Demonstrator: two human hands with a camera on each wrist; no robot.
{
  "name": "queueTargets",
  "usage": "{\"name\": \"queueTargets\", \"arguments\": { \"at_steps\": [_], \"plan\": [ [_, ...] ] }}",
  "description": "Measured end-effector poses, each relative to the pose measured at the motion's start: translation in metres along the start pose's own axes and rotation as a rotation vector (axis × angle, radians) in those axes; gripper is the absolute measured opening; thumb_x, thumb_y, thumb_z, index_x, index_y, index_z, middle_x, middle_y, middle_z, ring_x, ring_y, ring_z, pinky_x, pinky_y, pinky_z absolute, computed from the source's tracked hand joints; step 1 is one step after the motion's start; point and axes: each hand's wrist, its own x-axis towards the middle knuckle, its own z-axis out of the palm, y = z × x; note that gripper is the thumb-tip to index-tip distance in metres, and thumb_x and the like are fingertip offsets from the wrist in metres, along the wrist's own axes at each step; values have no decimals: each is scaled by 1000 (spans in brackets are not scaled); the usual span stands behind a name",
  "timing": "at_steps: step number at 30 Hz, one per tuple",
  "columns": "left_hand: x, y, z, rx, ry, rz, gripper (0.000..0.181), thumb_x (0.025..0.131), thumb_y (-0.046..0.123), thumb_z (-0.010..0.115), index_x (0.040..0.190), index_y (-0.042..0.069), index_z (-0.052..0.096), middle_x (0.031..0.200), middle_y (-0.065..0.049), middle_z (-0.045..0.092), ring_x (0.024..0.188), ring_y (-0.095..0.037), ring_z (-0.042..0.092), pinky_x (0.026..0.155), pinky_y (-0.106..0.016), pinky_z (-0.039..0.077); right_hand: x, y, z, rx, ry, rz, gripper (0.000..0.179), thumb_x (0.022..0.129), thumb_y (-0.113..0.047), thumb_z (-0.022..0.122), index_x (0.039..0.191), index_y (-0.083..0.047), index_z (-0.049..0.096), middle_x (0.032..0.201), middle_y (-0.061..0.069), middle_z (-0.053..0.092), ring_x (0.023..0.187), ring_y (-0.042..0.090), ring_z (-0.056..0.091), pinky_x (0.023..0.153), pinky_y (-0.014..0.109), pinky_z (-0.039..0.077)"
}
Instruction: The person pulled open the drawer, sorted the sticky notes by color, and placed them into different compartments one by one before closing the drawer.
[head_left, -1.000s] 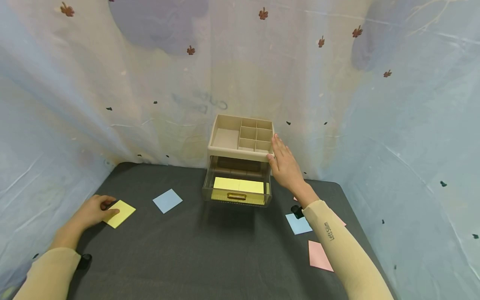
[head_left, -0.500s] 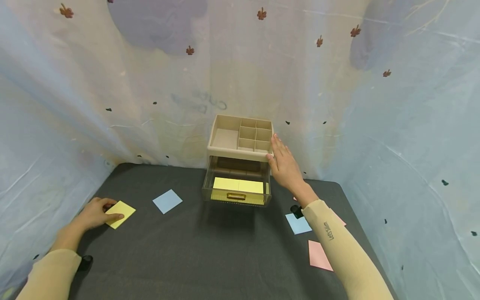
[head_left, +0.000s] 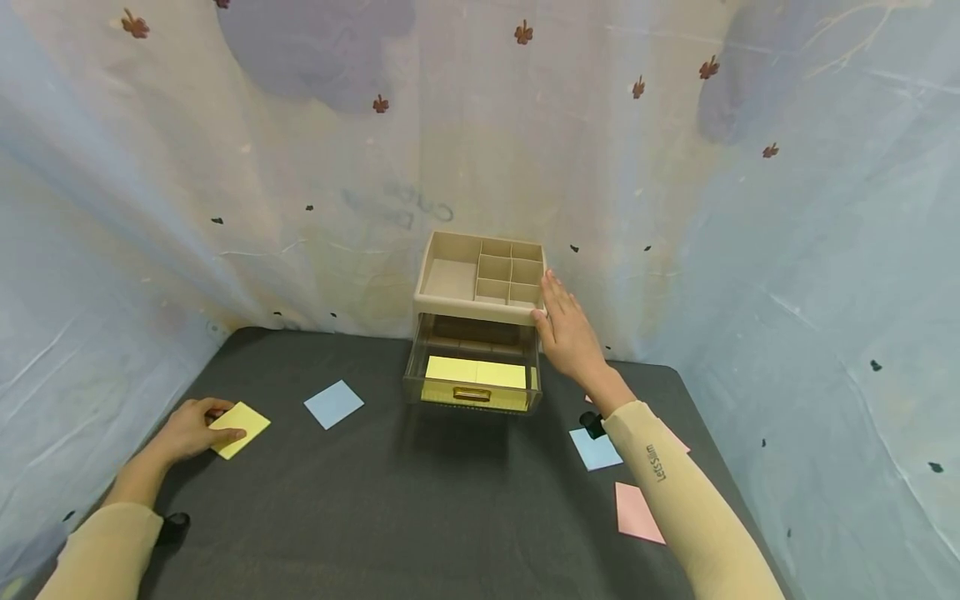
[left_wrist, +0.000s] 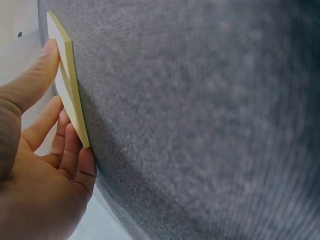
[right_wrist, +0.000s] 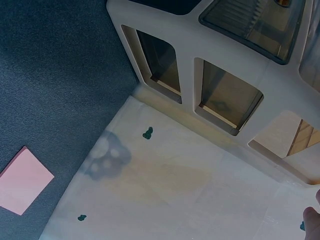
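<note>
My left hand (head_left: 187, 431) pinches a yellow sticky note pad (head_left: 249, 423) on the dark cloth at the left. In the left wrist view its thumb presses the pad's face while several fingers curl at the near edge. At the back, a beige desk organizer (head_left: 453, 305) has a clear drawer (head_left: 534, 398) pulled out, with two yellow pads (head_left: 452, 368) side by side inside. My right hand (head_left: 573, 342) rests against the organizer's right side, fingers straight. Only a bit of that hand's fingertips (right_wrist: 312, 222) shows at the right wrist view's edge.
A blue pad (head_left: 333, 404) lies left of the organizer. To the right, another blue pad (head_left: 596, 450) and a pink pad (head_left: 637, 512) lie near my right forearm, which partly covers more pink. A patterned curtain (head_left: 315, 150) hangs behind the dark tabletop (head_left: 375, 517).
My left hand's fingers and thumb have shifted slightly on the yellow sticky note pad. My right hand stays against the organizer, and the drawer has not moved.
</note>
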Motion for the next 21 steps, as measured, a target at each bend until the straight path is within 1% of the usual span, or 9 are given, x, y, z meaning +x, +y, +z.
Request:
{"name": "queueTargets", "arguments": {
  "at_steps": [3, 8, 12, 14, 17, 19, 21],
  "plan": [
    [0, 0, 0, -13, 1, -7, 69, 87, 28, 86, 126, -20, 57, 111, -33, 62, 92, -39, 62, 73, -43, 52, 0, 0, 0, 2, 2, -3, 67, 114, -41, 29, 167, -3, 12, 174, 10, 9, 158, 37, 19, 126, 58, 19],
    [-3, 5, 0, -37, -11, -39, 68, 89, 28, 85, 129, -17, 55, 116, -35, 58, 98, -43, 60, 78, -49, 52, 0, 1, 1, 2, 2, -3, 68, 114, -42, 28, 167, -3, 12, 174, 11, 9, 158, 37, 19, 126, 59, 19],
    [-4, 9, 0, -51, -12, -41, 68, 90, 27, 84, 133, -16, 52, 117, -35, 57, 99, -43, 58, 78, -51, 51, 0, 2, 1, 6, 8, -3, 67, 114, -41, 30, 167, -2, 13, 174, 11, 9, 158, 37, 20, 126, 59, 19],
    [-5, 10, 0, -55, -6, -43, 70, 90, 26, 84, 136, -16, 51, 117, -34, 56, 100, -43, 57, 78, -52, 50, 0, 1, 1, 7, 6, -2, 67, 114, -40, 31, 167, -2, 13, 174, 11, 9, 158, 37, 20, 127, 58, 19],
    [-7, 12, 0, -70, 7, -48, 70, 91, 24, 83, 139, -14, 49, 119, -35, 52, 104, -49, 54, 82, -59, 50, 0, 0, 0, 8, 3, -1, 67, 114, -39, 32, 167, -2, 13, 174, 11, 9, 158, 36, 20, 127, 58, 19],
    [-8, 14, 1, -81, 26, -52, 66, 92, 22, 82, 138, -13, 50, 120, -36, 51, 107, -53, 52, 85, -64, 48, 1, 0, 0, 9, -1, -1, 67, 114, -39, 32, 167, -3, 13, 174, 11, 10, 158, 36, 19, 127, 57, 19],
    [-8, 15, 2, -94, 55, -52, 61, 93, 19, 81, 137, -12, 52, 120, -36, 52, 108, -54, 52, 86, -66, 47, 1, 0, 0, 11, -1, 0, 67, 114, -40, 32, 167, -3, 13, 174, 11, 10, 158, 36, 19, 127, 58, 19]
  ]
}}
